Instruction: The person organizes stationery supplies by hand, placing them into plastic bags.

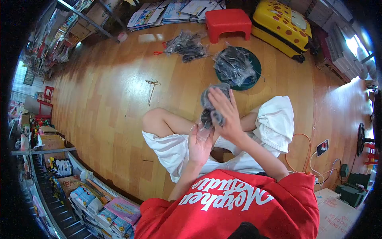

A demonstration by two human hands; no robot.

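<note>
My left hand (pixel 200 146), palm up, has its fingers closed at the lower end of a clear plastic bag (pixel 203 134). My right hand (pixel 226 111) lies over a dark, rounded item (pixel 207 97) and grips it against the bag. What the dark item is I cannot make out. Just beyond my hands, a round dark green basket (pixel 254 63) holds a pile of dark items in clear plastic bags (pixel 234 67). More bagged dark items (pixel 186 46) lie on the floor to its left.
A red plastic stool (pixel 228 22) and a yellow suitcase (pixel 280 30) stand at the back. On the wooden floor lie a thin metal hook (pixel 151 89), a phone (pixel 322 147) on a cable and an orange cord (pixel 308 153). A shelf with stacked packs (pixel 99 207) stands at lower left.
</note>
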